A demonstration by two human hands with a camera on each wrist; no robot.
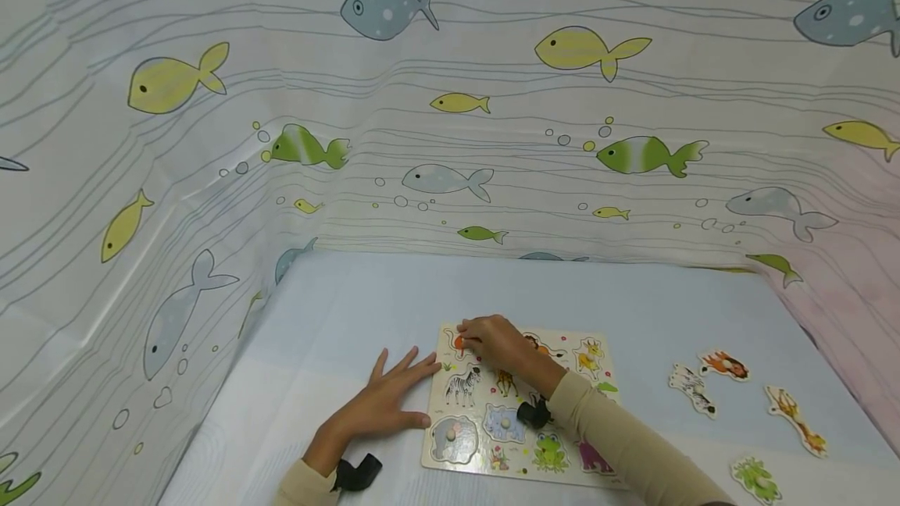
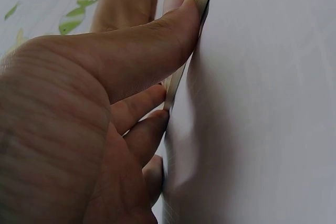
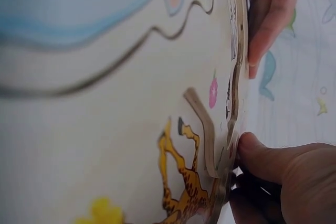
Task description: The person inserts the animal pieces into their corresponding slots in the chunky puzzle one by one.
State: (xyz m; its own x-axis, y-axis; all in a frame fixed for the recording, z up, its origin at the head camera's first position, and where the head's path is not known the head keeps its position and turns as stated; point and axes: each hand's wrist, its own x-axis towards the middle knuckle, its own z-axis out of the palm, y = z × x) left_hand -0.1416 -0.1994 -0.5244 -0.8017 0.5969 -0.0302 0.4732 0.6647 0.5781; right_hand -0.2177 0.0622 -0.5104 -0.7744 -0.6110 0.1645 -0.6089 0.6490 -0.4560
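Note:
A wooden animal puzzle board (image 1: pixel 485 381) lies flat in the head view. My right hand (image 1: pixel 495 342) reaches over its far left corner, thumb and fingertips pinching at an orange animal puzzle piece (image 1: pixel 459 344), which they partly cover. My left hand (image 1: pixel 383 404) rests with spread fingers at the board's left edge; in the left wrist view its thumb (image 2: pixel 181 14) touches that edge. A grey elephant piece (image 1: pixel 453 440) and a blue piece (image 1: pixel 505 423), both with knobs, sit in the near left part. The right forearm hides part of the board.
Right of the board lie several loose pieces: a lion (image 1: pixel 726 365), a zebra (image 1: pixel 692 390), a giraffe (image 1: pixel 797 420) and a green frog (image 1: pixel 755 479). A fish-patterned curtain (image 1: pixel 520 123) stands behind and beside the pale table (image 1: pixel 351 295).

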